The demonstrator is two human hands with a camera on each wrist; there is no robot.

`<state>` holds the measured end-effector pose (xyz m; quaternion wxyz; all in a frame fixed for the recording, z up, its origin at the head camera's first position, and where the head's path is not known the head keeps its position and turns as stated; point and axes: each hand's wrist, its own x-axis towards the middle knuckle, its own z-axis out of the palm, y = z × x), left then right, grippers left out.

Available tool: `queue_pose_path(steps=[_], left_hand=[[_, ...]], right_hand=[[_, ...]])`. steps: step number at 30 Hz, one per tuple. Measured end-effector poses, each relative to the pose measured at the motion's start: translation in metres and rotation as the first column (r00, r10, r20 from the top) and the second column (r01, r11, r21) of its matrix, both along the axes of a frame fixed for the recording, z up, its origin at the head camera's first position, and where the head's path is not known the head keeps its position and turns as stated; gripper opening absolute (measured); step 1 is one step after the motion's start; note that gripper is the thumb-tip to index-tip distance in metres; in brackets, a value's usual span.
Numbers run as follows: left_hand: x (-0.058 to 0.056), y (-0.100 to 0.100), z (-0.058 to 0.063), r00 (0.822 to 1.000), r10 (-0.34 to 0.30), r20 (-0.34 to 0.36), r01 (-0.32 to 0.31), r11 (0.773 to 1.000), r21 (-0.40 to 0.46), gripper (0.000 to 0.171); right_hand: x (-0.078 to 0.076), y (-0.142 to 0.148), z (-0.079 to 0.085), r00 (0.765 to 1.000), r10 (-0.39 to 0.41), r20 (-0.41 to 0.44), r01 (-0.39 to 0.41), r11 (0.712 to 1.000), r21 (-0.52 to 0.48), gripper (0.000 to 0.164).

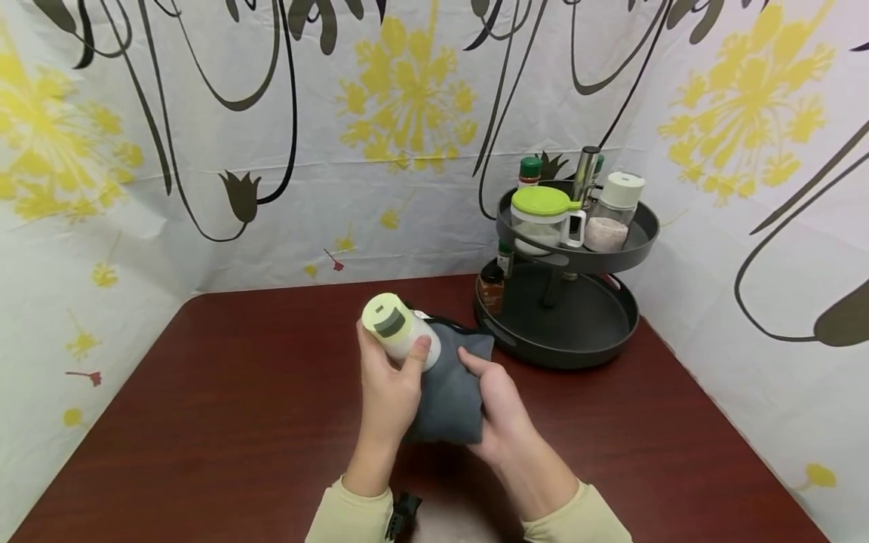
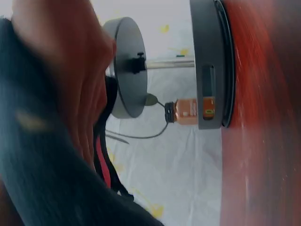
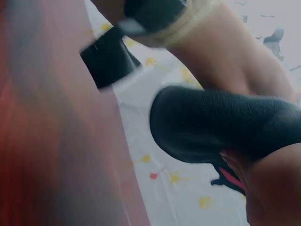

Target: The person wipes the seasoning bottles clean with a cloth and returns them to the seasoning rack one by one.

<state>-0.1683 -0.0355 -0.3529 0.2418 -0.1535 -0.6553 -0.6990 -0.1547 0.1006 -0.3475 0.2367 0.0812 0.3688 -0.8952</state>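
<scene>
In the head view my left hand [image 1: 387, 388] grips a white bottle [image 1: 426, 348] with a pale yellow-green lid and a grey tab, tilted, its thumb along the side. Behind and below the bottle, a folded grey-blue cloth [image 1: 448, 403] hangs over the table. My right hand [image 1: 505, 415] holds this cloth by its right side, thumb on the front. The right wrist view shows the cloth [image 3: 211, 125] rounded at its fold, with a black and red strip near the right hand's fingers [image 3: 235, 165]. The same cloth [image 2: 42, 141] fills the lower left of the left wrist view.
A dark two-tier turntable [image 1: 563, 356] stands at the back right. Its upper tier holds a lime-lidded jar [image 1: 543, 202], a white-capped jar [image 1: 614, 204] and other containers; a brown spice bottle [image 1: 491, 290] sits below. Patterned fabric [image 1: 305, 151] borders the dark red table [image 1: 271, 407].
</scene>
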Motion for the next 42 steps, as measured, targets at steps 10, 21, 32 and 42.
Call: queue_pose_path(steps=[10, 21, 32, 42], left_hand=[[0.005, 0.007, 0.003, 0.998, -0.050, 0.021, 0.050, 0.999, 0.006, 0.061], [0.002, 0.002, 0.003, 0.998, -0.043, 0.046, 0.041, 0.998, 0.052, 0.060], [-0.003, 0.003, 0.002, 1.000, -0.029, 0.007, 0.029, 0.999, 0.018, 0.059], [-0.002, 0.003, 0.004, 0.994, -0.108, 0.032, 0.106, 0.991, 0.080, 0.059]], right_hand=[[-0.005, 0.005, 0.000, 0.993, -0.121, -0.009, 0.120, 0.992, -0.042, 0.058], [-0.005, 0.012, 0.002, 0.987, -0.159, 0.000, 0.159, 0.987, 0.011, 0.062], [0.002, 0.003, -0.001, 0.999, -0.049, 0.000, 0.049, 0.998, 0.046, 0.056], [-0.008, 0.006, 0.001, 0.982, -0.189, 0.013, 0.189, 0.978, -0.092, 0.059]])
